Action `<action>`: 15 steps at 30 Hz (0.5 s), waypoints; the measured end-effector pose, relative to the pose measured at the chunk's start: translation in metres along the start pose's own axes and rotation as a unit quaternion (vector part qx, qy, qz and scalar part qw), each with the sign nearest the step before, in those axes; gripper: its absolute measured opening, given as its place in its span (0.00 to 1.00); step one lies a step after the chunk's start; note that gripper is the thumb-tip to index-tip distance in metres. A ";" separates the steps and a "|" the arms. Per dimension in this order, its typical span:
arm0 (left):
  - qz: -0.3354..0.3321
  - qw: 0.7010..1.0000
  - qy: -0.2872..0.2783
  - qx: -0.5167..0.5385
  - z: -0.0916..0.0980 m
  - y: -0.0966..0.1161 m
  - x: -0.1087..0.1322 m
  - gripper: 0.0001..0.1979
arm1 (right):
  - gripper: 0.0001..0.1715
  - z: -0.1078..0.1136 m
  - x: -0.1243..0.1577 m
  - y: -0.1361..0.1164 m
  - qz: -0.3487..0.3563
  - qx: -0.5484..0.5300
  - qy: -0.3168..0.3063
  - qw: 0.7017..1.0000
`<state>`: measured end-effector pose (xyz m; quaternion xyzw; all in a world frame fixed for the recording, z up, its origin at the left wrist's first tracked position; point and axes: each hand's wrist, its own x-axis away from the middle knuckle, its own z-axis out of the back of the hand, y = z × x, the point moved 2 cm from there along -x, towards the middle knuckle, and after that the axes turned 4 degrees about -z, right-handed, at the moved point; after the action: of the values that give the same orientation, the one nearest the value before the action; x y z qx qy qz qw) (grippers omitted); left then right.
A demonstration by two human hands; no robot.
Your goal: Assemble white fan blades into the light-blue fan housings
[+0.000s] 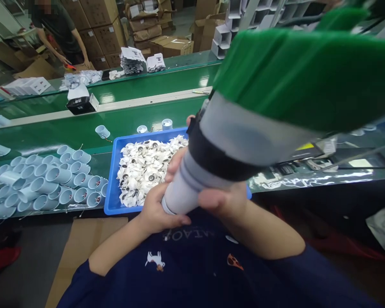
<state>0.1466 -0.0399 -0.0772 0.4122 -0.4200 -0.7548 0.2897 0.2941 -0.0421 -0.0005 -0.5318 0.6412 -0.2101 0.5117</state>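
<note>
A large, pale tube-shaped device with a black band and a green covering over its upper end tilts up to the right, close to the camera. Its narrower lower end is a pale cylinder. My left hand is closed round the bottom of this cylinder. Below the black band, my right hand grips the device, thumb across its front; some of its fingers are hidden behind. Behind my hands, a blue tray holds many small white fan impellers.
Many light-blue cylindrical housings with wires lie in a heap left of the tray. Several more stand behind it. A black box sits on the green bench. Across it, another person stands near cardboard boxes.
</note>
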 end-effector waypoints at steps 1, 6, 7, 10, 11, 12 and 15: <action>-0.012 1.000 -0.001 0.001 0.003 -0.002 -0.002 0.39 | 0.22 0.002 -0.002 -0.002 0.015 -0.001 0.008 1.000; -0.068 0.995 -0.001 -0.074 0.014 -0.011 -0.005 0.35 | 0.23 0.008 -0.012 -0.039 0.090 -0.041 0.125 0.987; -0.090 0.993 0.003 -0.077 0.014 -0.011 -0.004 0.35 | 0.27 0.008 -0.012 -0.047 0.079 -0.043 0.156 0.984; -0.167 0.984 0.020 -0.064 0.011 -0.003 0.002 0.37 | 0.32 0.005 -0.006 -0.055 0.036 -0.053 0.167 0.984; -0.189 0.980 0.023 -0.062 0.009 0.002 0.003 0.37 | 0.30 0.003 -0.002 -0.053 0.031 -0.057 0.144 0.987; -0.204 0.977 0.024 -0.063 0.007 0.006 0.005 0.38 | 0.27 0.002 0.003 -0.049 0.031 -0.057 0.118 0.991; -0.221 0.973 0.012 -0.060 0.002 0.018 0.009 0.38 | 0.20 0.001 0.016 -0.035 0.050 -0.044 0.076 0.995</action>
<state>0.1423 -0.0547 -0.0638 0.4860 -0.2692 -0.8187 0.1449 0.3125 -0.0679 0.0204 -0.5039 0.7123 -0.1956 0.4477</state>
